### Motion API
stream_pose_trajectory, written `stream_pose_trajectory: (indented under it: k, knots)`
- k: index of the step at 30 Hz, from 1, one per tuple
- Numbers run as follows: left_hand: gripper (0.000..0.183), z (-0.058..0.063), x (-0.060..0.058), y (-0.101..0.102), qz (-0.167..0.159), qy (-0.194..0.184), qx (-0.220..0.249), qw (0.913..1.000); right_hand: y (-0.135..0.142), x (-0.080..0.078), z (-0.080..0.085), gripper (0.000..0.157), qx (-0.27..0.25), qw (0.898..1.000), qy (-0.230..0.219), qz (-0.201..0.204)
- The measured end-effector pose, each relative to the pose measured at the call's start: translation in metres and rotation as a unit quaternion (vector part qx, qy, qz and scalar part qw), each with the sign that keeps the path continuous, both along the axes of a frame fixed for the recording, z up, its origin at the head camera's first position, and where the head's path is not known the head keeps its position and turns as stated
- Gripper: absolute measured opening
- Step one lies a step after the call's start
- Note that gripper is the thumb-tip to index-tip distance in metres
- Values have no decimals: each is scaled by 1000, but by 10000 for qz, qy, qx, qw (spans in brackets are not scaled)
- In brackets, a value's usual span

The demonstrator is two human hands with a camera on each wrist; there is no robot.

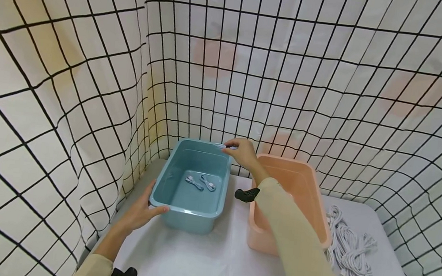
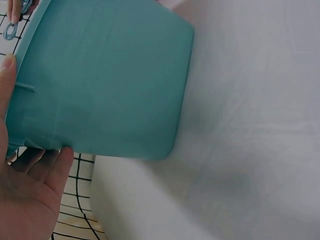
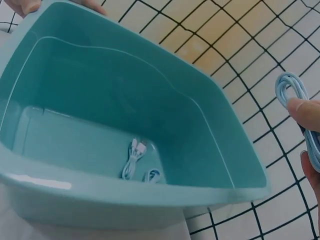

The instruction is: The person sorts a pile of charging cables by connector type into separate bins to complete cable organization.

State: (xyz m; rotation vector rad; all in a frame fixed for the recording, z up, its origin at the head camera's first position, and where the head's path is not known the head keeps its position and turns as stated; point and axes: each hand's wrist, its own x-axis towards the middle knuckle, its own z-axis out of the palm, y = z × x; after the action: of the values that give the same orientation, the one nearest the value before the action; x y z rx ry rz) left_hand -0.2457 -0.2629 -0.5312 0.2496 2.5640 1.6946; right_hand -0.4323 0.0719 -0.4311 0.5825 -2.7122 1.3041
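Note:
A teal plastic bin (image 1: 163, 172) stands at the left of the table, with two bundled white-blue cables (image 1: 207, 183) lying on its floor. My left hand (image 1: 138, 213) grips the bin's near left corner, thumb along the rim and fingers against the outer side wall. Over the far right corner of the bin, my right hand (image 1: 243, 152) pinches another coiled light-blue cable (image 3: 312, 147). In the right wrist view that cable is above the rim, apart from it; its plug end is hidden by the fingers.
An orange bin (image 1: 314, 182) stands to the right, its inside partly covered by my right forearm. Beside it lies a heap of bundled white cables (image 1: 350, 248). Black grid netting (image 1: 291, 73) over white cloth surrounds the table (image 1: 193, 264) at the back and sides.

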Motion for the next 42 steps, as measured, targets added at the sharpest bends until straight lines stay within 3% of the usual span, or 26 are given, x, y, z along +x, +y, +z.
stream_pose_trajectory:
  k: [6, 14, 21, 42]
  knots:
    - [105, -2, 0, 9, 1, -73, -109, 9999, -8, -2, -4, 29, -15, 10000, -13, -31]
    - [104, -1, 1, 11, -60, -109, -101, 9999, -8, -2, -9, 46, 33, 9995, 135, -266]
    - [105, -1, 0, 7, -102, -93, -75, 9999, 8, 1, -12, 40, -87, 9991, 131, -399]
    - [110, 2, -3, -1, 66, -482, 17, 9988, 10, 13, 0, 36, -133, 9996, 127, 191]
